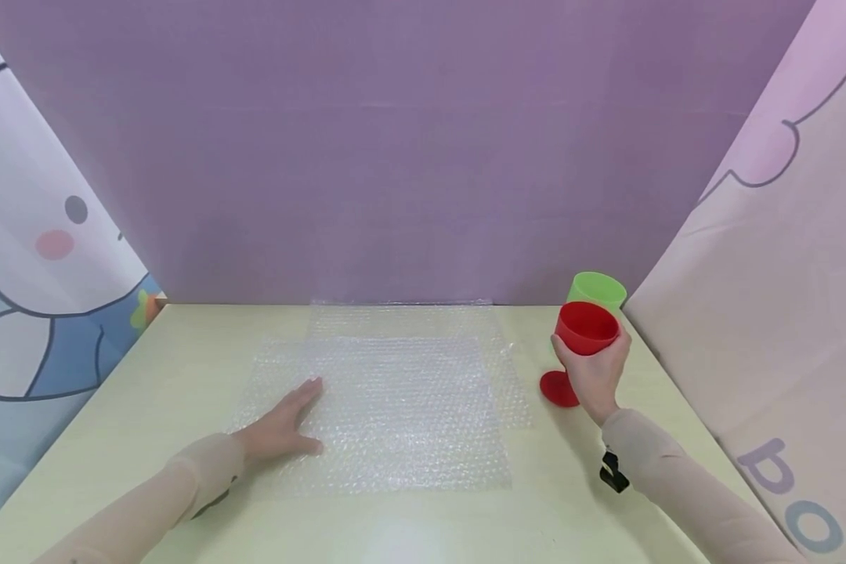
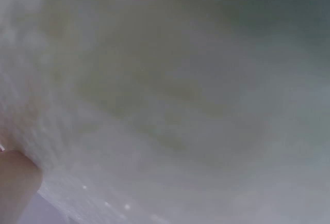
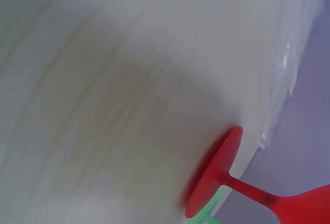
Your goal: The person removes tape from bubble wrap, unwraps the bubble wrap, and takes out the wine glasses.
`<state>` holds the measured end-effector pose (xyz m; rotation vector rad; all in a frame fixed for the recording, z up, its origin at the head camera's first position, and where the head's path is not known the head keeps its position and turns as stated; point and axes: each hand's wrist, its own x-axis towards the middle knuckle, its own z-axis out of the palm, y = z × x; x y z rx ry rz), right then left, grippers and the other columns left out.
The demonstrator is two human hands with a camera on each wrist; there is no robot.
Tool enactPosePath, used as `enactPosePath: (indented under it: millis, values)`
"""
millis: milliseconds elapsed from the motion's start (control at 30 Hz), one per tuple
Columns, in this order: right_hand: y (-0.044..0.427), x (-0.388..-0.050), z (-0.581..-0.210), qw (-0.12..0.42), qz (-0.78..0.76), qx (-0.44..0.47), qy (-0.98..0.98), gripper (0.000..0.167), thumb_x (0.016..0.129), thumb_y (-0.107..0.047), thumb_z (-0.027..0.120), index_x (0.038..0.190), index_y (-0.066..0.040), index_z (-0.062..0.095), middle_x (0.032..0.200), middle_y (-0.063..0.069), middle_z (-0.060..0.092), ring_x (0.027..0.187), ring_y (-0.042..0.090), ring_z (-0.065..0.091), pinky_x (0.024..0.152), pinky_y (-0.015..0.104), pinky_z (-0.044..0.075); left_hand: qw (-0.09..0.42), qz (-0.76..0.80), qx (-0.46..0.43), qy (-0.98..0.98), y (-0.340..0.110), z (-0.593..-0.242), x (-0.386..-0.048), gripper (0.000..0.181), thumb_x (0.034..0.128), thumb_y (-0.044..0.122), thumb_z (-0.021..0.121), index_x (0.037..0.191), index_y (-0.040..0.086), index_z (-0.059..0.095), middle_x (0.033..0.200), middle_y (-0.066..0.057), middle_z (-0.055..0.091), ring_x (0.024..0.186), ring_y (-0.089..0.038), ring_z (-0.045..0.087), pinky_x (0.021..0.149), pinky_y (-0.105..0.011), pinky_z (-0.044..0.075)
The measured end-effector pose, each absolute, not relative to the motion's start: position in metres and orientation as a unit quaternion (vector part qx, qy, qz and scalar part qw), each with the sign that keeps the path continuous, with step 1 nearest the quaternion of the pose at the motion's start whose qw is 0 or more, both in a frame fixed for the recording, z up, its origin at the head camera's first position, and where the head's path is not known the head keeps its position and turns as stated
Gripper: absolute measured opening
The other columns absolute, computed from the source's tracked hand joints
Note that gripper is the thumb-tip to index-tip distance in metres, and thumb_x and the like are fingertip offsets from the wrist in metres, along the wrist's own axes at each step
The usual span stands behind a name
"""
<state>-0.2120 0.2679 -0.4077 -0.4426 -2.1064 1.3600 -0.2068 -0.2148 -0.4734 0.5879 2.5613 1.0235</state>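
My right hand (image 1: 598,374) grips a red plastic goblet (image 1: 587,329) around its cup, at the right side of the table. The goblet leans, and in the right wrist view its round foot (image 3: 215,175) and thin stem show close to the tabletop; I cannot tell whether the foot touches it. Just behind stands a green goblet (image 1: 597,289), partly hidden by the red one. My left hand (image 1: 280,427) rests with fingers spread on the left part of a bubble wrap sheet (image 1: 402,415). In the left wrist view only a fingertip (image 2: 18,185) and blurred wrap appear.
A second bubble wrap sheet (image 1: 402,317) lies partly under the first, reaching the table's back edge. Purple cloth (image 1: 395,157) rises behind the pale wooden table (image 1: 423,525). Printed cloth panels (image 1: 782,329) stand along both sides. A black strap (image 1: 613,471) is on the right wrist.
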Motion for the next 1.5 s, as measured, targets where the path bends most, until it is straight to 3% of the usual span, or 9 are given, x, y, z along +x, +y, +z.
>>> enactPosePath:
  millis: [200,367,567,1233,1500]
  values:
    - [0.276,-0.215,-0.416,0.290,0.526,-0.185,-0.778,0.087,0.073,-0.034,0.075,0.139,-0.026,0.018,0.139,-0.001,0.034,0.125,0.021,0.035,0.092,0.047,0.048,0.159,0.355,0.207,0.898,-0.216,-0.472,-0.206,0.107,0.0703,0.038,0.073,0.148,0.007,0.007,0.153,-0.019,0.001,0.139,-0.041,0.001,0.110,-0.059,0.003]
    - [0.298,-0.236,-0.448,0.305,0.514,-0.166,-0.785,0.089,0.071,-0.042,0.075,0.139,-0.034,0.016,0.139,-0.008,0.033,0.126,0.017,0.034,0.087,0.039,0.052,0.161,0.356,0.202,0.898,-0.218,-0.471,-0.206,0.107,0.0706,0.038,0.073,0.148,0.008,0.006,0.154,-0.018,0.001,0.139,-0.040,0.001,0.110,-0.059,0.003]
    - [0.279,-0.220,-0.416,0.298,0.546,-0.170,-0.764,0.086,0.074,-0.030,0.075,0.139,-0.029,0.019,0.138,-0.004,0.035,0.124,0.017,0.035,0.091,0.043,0.049,0.154,0.364,0.202,0.896,-0.220,-0.476,-0.207,0.107,0.0695,0.039,0.074,0.148,0.007,0.007,0.153,-0.018,0.002,0.139,-0.040,0.002,0.110,-0.059,0.003]
    - [0.286,-0.222,-0.414,0.284,0.540,-0.165,-0.775,0.087,0.075,-0.029,0.075,0.140,-0.028,0.018,0.139,-0.006,0.034,0.125,0.016,0.034,0.090,0.040,0.049,0.168,0.356,0.198,0.898,-0.217,-0.471,-0.204,0.106,0.0716,0.040,0.072,0.148,0.009,0.006,0.154,-0.017,0.001,0.140,-0.040,0.001,0.110,-0.061,0.003]
    - [0.290,-0.218,-0.417,0.225,0.550,-0.160,-0.788,0.092,0.078,-0.032,0.072,0.144,-0.027,0.008,0.144,-0.002,0.026,0.129,0.021,0.029,0.095,0.044,0.047,0.162,0.336,0.207,0.905,-0.219,-0.469,-0.209,0.106,0.0717,0.043,0.072,0.148,0.006,0.008,0.154,-0.017,0.003,0.140,-0.039,0.002,0.111,-0.059,0.004]
